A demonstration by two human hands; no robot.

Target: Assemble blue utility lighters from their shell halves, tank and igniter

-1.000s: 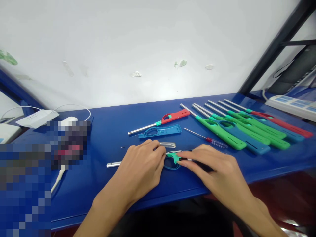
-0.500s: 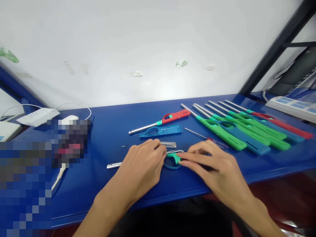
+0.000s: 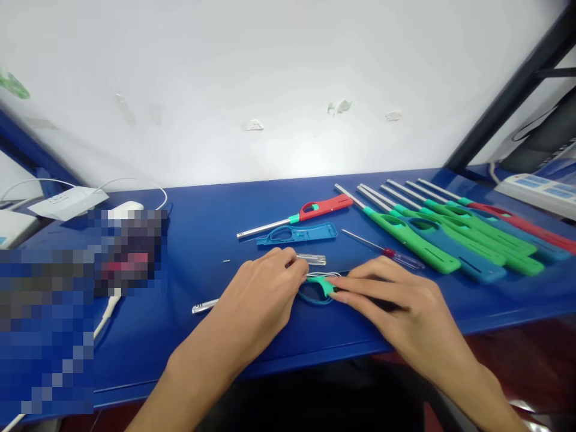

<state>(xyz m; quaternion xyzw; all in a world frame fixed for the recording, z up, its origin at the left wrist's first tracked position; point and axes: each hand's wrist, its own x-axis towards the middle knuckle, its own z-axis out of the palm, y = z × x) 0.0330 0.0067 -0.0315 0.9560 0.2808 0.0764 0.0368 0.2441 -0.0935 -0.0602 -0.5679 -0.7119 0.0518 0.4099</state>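
An opened lighter [image 3: 315, 301] with a blue casing lies low over the desk between my hands. Its metal tube [image 3: 204, 306] sticks out to the left, from beneath my left hand [image 3: 265, 288], whose fingers are closed on the lighter's neck. White wires loop over the green trigger [image 3: 324, 284]. My right hand [image 3: 405, 300] pinches around this trigger with thumb and fingers; its palm hides the handle end. Just behind lie a clear plastic piece [image 3: 314, 259], partly covered by my left fingers, a loose blue casing half [image 3: 310, 233] and a screwdriver [image 3: 393, 254].
A whole red lighter [image 3: 330, 206] lies farther back. Several green, blue and red lighters [image 3: 432, 240] are lined up at the right, near a power strip [image 3: 535, 189]. A tiny metal part [image 3: 226, 261] rests left of centre. White cables and a blurred patch fill the left side.
The view has shifted slightly. The lighter's metal tube tilts a little more downward at its left tip. Both hands keep their hold on the lighter.
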